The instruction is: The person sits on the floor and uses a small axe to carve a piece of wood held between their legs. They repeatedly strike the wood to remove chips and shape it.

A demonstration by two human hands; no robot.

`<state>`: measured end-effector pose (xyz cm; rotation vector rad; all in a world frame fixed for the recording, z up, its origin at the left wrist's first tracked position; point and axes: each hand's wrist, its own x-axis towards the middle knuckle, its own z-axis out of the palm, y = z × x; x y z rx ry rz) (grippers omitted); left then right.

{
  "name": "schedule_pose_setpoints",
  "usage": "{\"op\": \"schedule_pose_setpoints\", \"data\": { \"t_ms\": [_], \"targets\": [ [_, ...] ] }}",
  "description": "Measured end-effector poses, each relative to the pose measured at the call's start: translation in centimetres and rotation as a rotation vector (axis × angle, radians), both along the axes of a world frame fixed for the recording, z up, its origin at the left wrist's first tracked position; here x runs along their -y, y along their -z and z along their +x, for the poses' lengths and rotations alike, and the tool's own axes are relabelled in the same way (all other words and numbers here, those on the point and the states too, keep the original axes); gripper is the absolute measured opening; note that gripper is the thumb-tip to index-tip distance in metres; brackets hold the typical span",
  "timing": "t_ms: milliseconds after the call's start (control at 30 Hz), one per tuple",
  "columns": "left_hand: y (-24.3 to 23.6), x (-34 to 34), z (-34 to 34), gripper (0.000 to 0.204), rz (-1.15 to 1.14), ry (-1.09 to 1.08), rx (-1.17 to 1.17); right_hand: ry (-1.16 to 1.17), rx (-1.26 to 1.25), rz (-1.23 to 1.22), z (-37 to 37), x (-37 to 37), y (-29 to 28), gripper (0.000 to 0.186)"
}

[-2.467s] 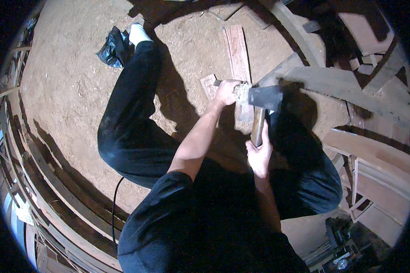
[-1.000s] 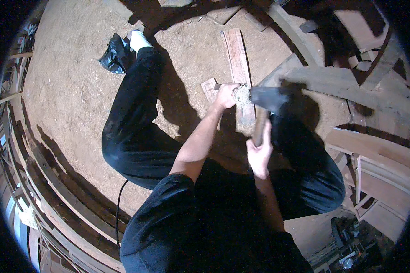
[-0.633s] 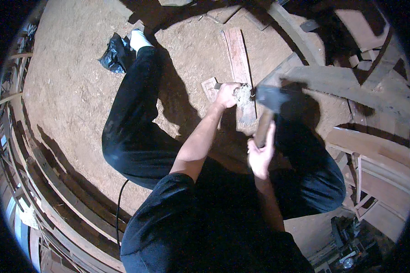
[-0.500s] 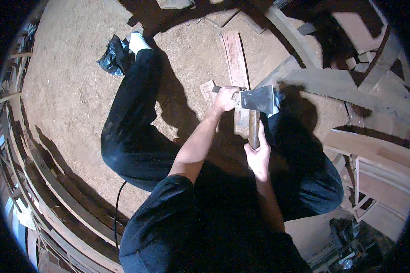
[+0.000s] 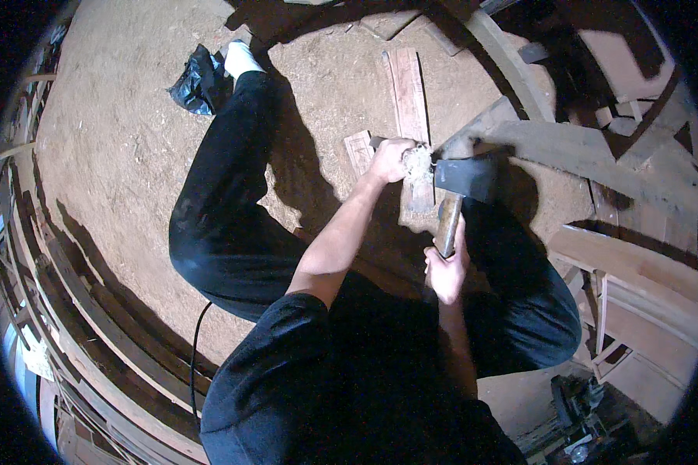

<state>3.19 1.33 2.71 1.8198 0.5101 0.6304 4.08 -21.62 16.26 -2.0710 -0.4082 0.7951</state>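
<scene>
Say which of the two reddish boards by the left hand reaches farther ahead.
The plank to the right: its far end stretches well past the left hand, while the board on the left ends just beyond it.

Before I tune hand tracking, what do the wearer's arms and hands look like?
Left sleeve and right sleeve: short, dark, near black. Both forearms bare. Left hand and right hand: ungloved. No watch, wristband, cable or marking visible on either arm.
</scene>
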Motion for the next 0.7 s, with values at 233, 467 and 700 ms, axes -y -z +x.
{"op": "schedule_pose_setpoints", "data": {
  "t_ms": [233, 467, 700],
  "targets": [
    [0.4, -0.1, 0.3, 0.025, 0.183, -0.04, 0.112, 0.179, -0.215, 0.092, -0.2, 1.0, 0.0, 0.089],
    [1.1, 0.9, -0.6, 0.025, 0.202, -0.097, 0.079, 0.116, -0.218, 0.095, -0.3, 0.8, 0.0, 0.089],
    [-0.2, 0.5, -0.8, 0.03, 0.014, -0.178, -0.01, 0.08, -0.214, 0.104, -0.8, 0.9, 0.0, 0.09]
  ]
}}
